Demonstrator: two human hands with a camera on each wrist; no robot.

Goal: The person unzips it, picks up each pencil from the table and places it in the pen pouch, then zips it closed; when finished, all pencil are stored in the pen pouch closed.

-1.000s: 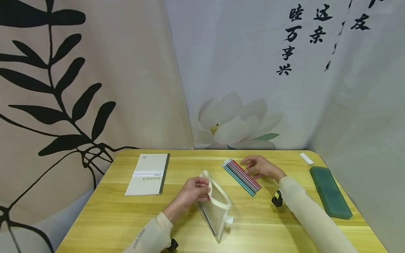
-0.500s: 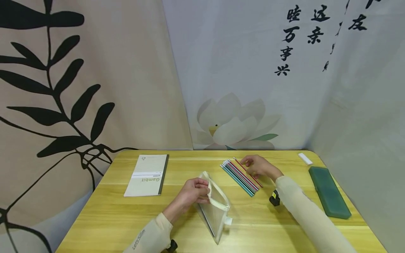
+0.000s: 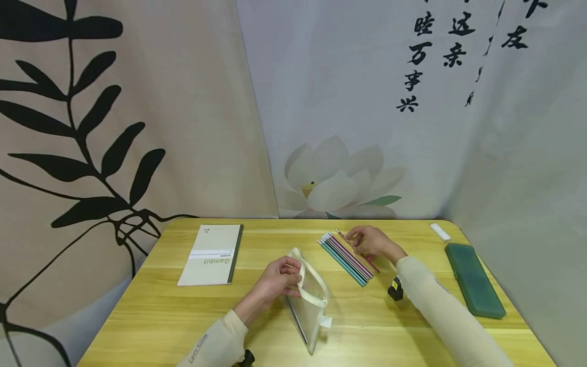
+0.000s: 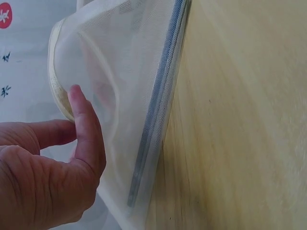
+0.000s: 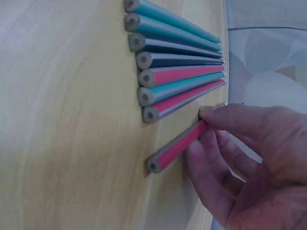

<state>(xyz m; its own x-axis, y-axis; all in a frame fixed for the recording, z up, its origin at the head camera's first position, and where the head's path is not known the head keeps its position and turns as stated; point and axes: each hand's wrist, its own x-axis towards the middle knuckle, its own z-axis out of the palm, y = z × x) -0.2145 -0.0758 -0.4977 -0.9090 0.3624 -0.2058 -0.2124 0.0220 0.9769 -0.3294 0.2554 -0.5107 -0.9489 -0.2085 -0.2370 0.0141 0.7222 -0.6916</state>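
Observation:
My left hand (image 3: 279, 278) pinches the rim of a cream mesh pouch (image 3: 312, 311) and holds its mouth apart. Through the mesh, dark pencils (image 4: 156, 100) show along the pouch's lower side. My right hand (image 3: 373, 242) pinches a red pencil (image 5: 180, 146) between thumb and fingers, set a little apart from a row of pencils (image 3: 344, 257). In the right wrist view that row of teal, black and red pencils (image 5: 177, 55) lies side by side on the table, unsharpened ends toward the camera.
A notebook (image 3: 211, 255) lies at the back left of the wooden table (image 3: 151, 316). On the right are a green case (image 3: 474, 280) and a white eraser-like block (image 3: 440, 232). A printed curtain (image 3: 344, 102) hangs behind the table's back edge.
My right hand has drawn one red pencil away from the row, to the right, and now pinches it. The left hand keeps its hold on the pouch.

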